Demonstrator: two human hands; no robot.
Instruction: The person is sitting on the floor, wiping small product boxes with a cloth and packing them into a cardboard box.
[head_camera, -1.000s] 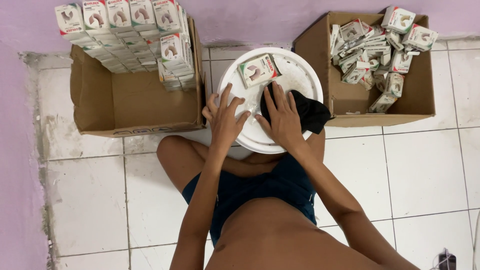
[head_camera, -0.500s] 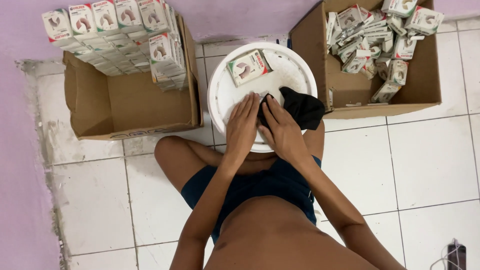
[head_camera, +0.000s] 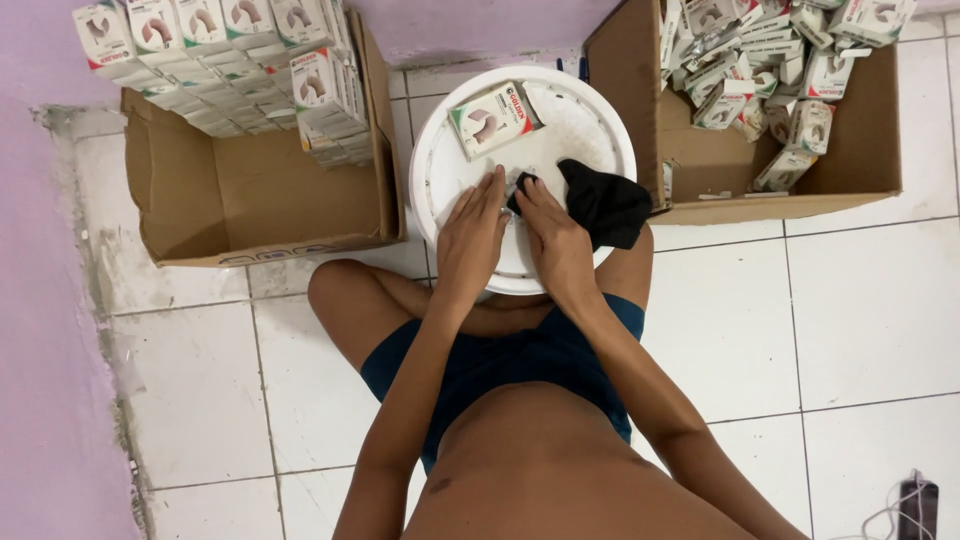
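Observation:
A round white lid (head_camera: 455, 170) rests between my knees as a work surface. My left hand (head_camera: 472, 238) lies flat on it, fingers together and pointing away from me. My right hand (head_camera: 553, 243) is beside it, fingertips pressing on a black cloth (head_camera: 603, 205) that drapes over the lid's right edge. Both hands meet at a small item near the lid's middle, which I cannot make out. One small white, green and red carton (head_camera: 492, 118) lies on the far part of the lid, apart from my hands.
An open cardboard box (head_camera: 250, 200) at the left holds neat stacked rows of similar cartons (head_camera: 215, 60). A second cardboard box (head_camera: 850, 170) at the right holds a loose heap of cartons (head_camera: 780, 60). White floor tiles surround me; a purple wall runs along the left.
My hands have drawn together from spread apart to side by side on the lid. The view has shifted slightly left and down.

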